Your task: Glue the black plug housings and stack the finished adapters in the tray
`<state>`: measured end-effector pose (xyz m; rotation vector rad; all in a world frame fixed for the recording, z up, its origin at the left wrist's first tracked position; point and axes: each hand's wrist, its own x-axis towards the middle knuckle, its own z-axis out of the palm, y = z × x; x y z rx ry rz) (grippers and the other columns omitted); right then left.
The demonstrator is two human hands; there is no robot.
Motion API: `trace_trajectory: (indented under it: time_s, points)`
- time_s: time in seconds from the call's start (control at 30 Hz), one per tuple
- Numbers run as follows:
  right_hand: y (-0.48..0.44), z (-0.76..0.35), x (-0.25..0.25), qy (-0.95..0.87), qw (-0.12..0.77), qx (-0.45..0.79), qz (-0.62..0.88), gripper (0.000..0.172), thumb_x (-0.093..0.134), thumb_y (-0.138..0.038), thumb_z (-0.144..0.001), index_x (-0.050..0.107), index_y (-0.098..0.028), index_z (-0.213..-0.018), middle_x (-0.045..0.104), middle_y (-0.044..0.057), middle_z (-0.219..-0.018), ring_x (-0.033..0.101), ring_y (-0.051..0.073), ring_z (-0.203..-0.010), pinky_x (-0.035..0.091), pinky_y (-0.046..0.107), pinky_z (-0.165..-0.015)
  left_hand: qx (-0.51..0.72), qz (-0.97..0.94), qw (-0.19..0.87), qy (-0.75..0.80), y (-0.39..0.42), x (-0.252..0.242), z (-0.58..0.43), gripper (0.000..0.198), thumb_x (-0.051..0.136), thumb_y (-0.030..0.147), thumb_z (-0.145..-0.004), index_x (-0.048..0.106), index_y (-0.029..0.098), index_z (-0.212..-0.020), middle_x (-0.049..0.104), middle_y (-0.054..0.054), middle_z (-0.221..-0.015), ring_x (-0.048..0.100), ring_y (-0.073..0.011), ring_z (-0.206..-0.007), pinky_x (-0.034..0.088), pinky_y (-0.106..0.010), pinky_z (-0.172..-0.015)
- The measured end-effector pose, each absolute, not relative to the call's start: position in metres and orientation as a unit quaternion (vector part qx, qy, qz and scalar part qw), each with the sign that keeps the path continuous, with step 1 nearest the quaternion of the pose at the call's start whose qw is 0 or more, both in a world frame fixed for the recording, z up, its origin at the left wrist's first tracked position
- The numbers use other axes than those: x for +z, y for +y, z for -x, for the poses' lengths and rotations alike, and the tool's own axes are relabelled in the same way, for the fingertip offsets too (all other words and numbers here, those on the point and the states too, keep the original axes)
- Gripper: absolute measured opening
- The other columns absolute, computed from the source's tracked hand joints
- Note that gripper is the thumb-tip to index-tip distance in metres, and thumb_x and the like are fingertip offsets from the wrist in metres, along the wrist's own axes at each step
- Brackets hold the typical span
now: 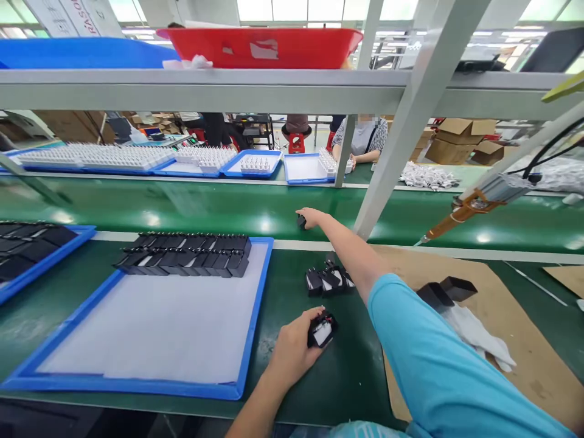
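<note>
Left hand [294, 344]: closed around the side of an open black box [323, 331], low over the near part of the counter [356, 359]; a white block and a bit of red wire show inside.
Left grip: best kept on the outer walls, firm but light, with the fingers out of the opening so the wire is not snagged.
Right hand [314, 218]: stretched out over the green belt [219, 210], its fingers on a small dark piece [301, 221] that they seem to grip; whether it rests on the belt cannot be told.
Reach: the right arm passes over a cluster of black boxes [331, 280], so the elbow should ride high enough not to knock them.
Tray [168, 389]: left of the left hand, with two packed rows of boxes [182, 261] along its far end and white lining bare nearer the person; square, even spacing suits such rows.
Cardboard [422, 264]: under the right sleeve, bearing dark cases [458, 288] and a white cloth [479, 334]; the sleeve should stay off both.
Hanging tool [472, 210]: its tip points down near the belt's edge, so swing the arm wide of it.
</note>
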<state>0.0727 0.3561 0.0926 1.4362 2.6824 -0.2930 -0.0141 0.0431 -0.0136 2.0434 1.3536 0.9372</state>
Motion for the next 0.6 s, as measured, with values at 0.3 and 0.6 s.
trace_trajectory:
  time_s: [0.3, 0.6]
  points:
    - [0.291, -0.064, 0.092, 0.939, 0.100, -0.125, -0.303, 0.059, 0.075, -0.050, -0.072, 0.057, -0.020, -0.119, 0.065, 0.010, -0.116, 0.065, 0.025, -0.100, 0.051, 0.030, -0.079, 0.324, -0.753, 0.260, 0.510, 0.041, -0.009, 0.011, 0.043, 0.069, 0.027, -0.082, 0.048, 0.023, -0.120, 0.070, -0.006, -0.120, 0.071, -0.0236, -0.103, 0.058, -0.037, -0.084]
    - [0.193, -0.140, 0.126, 0.944, -0.170, -0.089, -0.269, 0.062, 0.052, -0.052, -0.090, 0.037, -0.027, -0.145, 0.046, 0.012, -0.147, 0.051, 0.029, -0.131, 0.050, 0.045, -0.100, 0.336, -0.688, 0.280, 0.579, 0.041, -0.003, 0.014, 0.037, 0.068, 0.038, -0.082, 0.052, 0.024, -0.112, 0.074, -0.004, -0.104, 0.073, -0.0220, -0.088, 0.056, -0.032, -0.075]
